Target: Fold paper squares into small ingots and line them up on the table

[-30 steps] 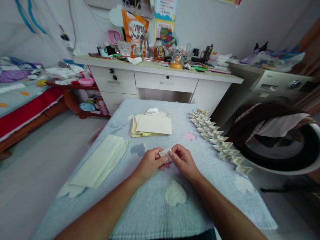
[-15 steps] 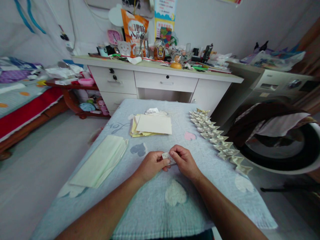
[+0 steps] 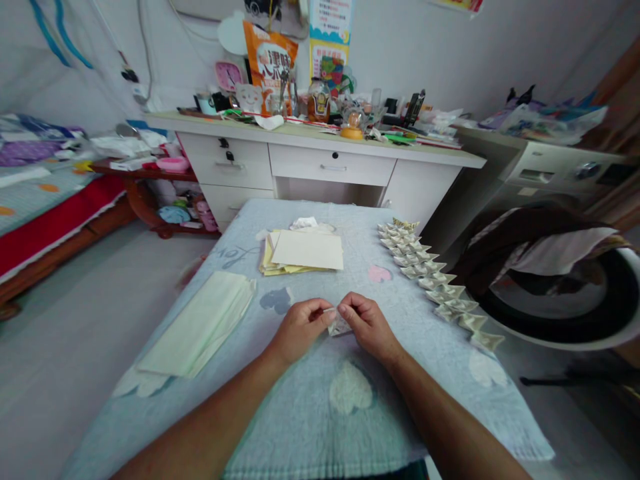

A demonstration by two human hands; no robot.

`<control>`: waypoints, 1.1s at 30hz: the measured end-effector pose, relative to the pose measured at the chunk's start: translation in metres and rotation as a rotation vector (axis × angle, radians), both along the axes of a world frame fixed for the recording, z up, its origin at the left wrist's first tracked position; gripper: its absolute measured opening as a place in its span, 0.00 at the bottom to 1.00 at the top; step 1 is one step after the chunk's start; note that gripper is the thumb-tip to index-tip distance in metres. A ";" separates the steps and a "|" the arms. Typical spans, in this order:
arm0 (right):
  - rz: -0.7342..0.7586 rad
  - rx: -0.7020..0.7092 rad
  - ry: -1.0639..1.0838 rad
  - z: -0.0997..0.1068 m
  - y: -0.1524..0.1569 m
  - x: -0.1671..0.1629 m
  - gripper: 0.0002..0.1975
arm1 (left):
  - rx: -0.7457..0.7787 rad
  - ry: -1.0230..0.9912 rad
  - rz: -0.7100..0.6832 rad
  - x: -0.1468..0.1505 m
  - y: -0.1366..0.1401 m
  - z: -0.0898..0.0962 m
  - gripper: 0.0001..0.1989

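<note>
A small piece of folded paper point(image 3: 340, 327) is pinched between both hands above the cloth-covered table point(image 3: 350, 387). My left hand point(image 3: 303, 328) grips its left edge with thumb and fingers. At the upper right, my right hand point(image 3: 367, 323) pinches the same paper, partly hiding it. Beyond the hands lies a stack of cream and yellow paper sheets point(image 3: 307, 250). To the left rests a pile of pale green paper point(image 3: 200, 323). A long row of folded paper boats point(image 3: 425, 267) runs down the right side of the table.
A white desk point(image 3: 330, 163) crowded with jars, a snack bag and small items stands behind the table. On the right is a washing machine point(image 3: 545, 167) with its door open and clothes hanging out. A bed point(image 3: 50, 200) occupies the far left.
The paper has tilted, showing more of its face below the fingers. Both hands have shifted their fingers slightly on it; the stacks and the row stay where they were.
</note>
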State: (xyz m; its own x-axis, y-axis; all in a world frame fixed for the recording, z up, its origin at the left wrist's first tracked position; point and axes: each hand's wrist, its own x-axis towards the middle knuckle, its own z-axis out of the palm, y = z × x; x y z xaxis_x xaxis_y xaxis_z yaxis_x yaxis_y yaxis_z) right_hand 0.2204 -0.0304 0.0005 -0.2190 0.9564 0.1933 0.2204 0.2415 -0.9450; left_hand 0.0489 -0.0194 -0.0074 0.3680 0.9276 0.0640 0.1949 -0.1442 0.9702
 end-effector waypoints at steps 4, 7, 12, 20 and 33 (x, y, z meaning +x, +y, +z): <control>0.025 -0.053 0.025 0.000 -0.001 -0.001 0.14 | -0.020 -0.050 0.031 -0.002 0.001 0.000 0.13; 0.041 -0.085 0.042 -0.001 -0.001 0.000 0.15 | -0.025 -0.059 0.047 -0.003 0.000 -0.002 0.13; 0.017 -0.050 -0.006 -0.004 0.001 0.001 0.16 | -0.060 -0.074 0.030 -0.001 0.001 -0.006 0.13; 0.007 -0.032 -0.054 -0.003 0.001 0.000 0.17 | -0.115 -0.071 0.024 0.003 0.000 -0.001 0.11; 0.006 0.000 -0.067 -0.001 0.001 -0.001 0.15 | -0.071 0.064 -0.034 0.005 -0.002 0.003 0.10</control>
State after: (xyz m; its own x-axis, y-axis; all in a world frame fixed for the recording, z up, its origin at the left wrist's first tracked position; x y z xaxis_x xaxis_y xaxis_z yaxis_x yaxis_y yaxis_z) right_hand 0.2197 -0.0297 -0.0003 -0.2373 0.9550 0.1778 0.2816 0.2428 -0.9283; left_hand 0.0537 -0.0211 -0.0039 0.4006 0.9159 -0.0265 0.2529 -0.0827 0.9639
